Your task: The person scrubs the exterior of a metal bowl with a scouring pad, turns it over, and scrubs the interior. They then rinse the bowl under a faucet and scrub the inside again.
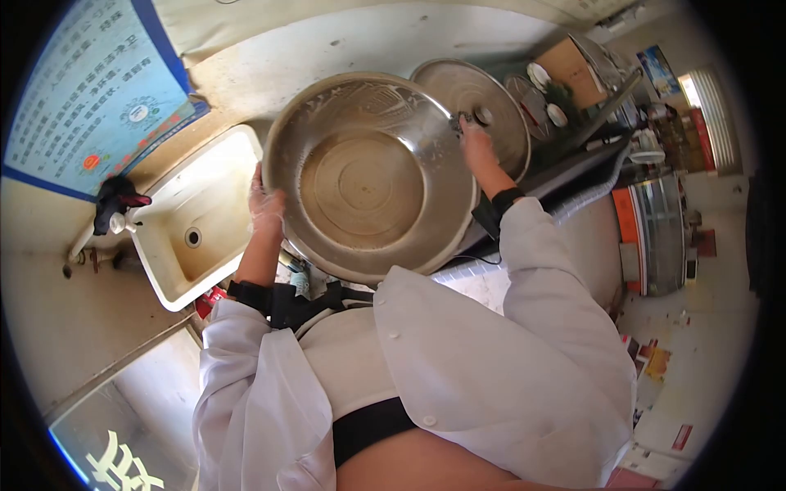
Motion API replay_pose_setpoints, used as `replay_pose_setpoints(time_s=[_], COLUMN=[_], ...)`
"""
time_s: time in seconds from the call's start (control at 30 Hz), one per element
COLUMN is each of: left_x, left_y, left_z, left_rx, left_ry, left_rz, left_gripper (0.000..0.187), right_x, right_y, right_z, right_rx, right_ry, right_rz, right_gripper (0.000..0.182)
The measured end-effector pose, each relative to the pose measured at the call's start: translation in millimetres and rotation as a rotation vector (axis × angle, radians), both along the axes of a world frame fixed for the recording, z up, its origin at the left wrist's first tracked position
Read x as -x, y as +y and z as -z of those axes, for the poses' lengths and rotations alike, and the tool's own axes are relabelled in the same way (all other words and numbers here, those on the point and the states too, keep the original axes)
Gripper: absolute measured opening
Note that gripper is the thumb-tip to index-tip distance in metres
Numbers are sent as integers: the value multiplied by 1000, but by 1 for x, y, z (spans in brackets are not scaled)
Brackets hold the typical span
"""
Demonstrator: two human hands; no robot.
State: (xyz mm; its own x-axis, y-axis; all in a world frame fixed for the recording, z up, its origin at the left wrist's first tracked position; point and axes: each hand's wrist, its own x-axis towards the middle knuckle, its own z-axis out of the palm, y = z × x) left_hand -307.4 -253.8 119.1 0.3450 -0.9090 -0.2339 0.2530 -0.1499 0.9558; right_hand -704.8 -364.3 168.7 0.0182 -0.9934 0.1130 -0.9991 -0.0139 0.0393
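Note:
A large, wide stainless steel basin is tilted in front of me, its inside facing up toward me with whitish suds streaks on the wall. On its left rim, my left hand is closed, wet and foamy, with the fingers behind the rim. My right hand is at the upper right rim, its fingers closed round a small dark scouring pad pressed at the inner edge. Behind that hand stands a round metal lid with a knob.
At left is a cream sink with a drain; a faucet with a dark cloth on it is beside it. Dishes and a cardboard box crowd the back right. An orange-trimmed glass cabinet stands further right. A blue poster hangs upper left.

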Motion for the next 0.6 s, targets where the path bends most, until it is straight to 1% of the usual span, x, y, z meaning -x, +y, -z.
replay_pose_setpoints(time_s=[0.03, 0.1, 0.13, 0.2, 0.27, 0.33, 0.4, 0.47, 0.5, 0.57, 0.6], left_x=[-1, 0, 0, 1, 4, 4, 5, 5, 5, 2, -1], left_y=[0, -1, 0, 0, 3, 2, 2, 1, 0, -3, -5], left_z=[2, 3, -3, -5, -13, -11, -10, -8, -1, 12, 17], left_rx=[1, -13, -51, -39, -35, -33, -33, -31, -36, 27, 26], left_ry=[4, 21, -12, 2, 12, 2, -14, 7, 5, -7, -13], left_rz=[21, 2, 14, 13, -4, -6, -11, -34, -29, -39, -36], left_gripper=[66, 67, 67, 67, 65, 64, 63, 62, 62, 62, 62], right_x=[6, 10, 12, 12, -21, -80, -113, -136, -139, -146, -139], right_y=[16, 56, 74, 107, 142, 167, 184, 203, 205, 206, 204], right_z=[-1, -2, 3, 20, 13, -24, -23, -16, -16, -16, -18], right_rx=[1, 53, 51, 135, -371, -814, -965, -873, -877, -892, -944], right_ry=[4, 116, 120, 363, 296, 196, 164, -305, -310, -545, -468], right_rz=[21, -151, -133, -495, -178, -148, -286, -349, -346, -420, -396], right_gripper=[35, 33, 33, 20, 22, 27, 34, 36, 36, 40, 39])
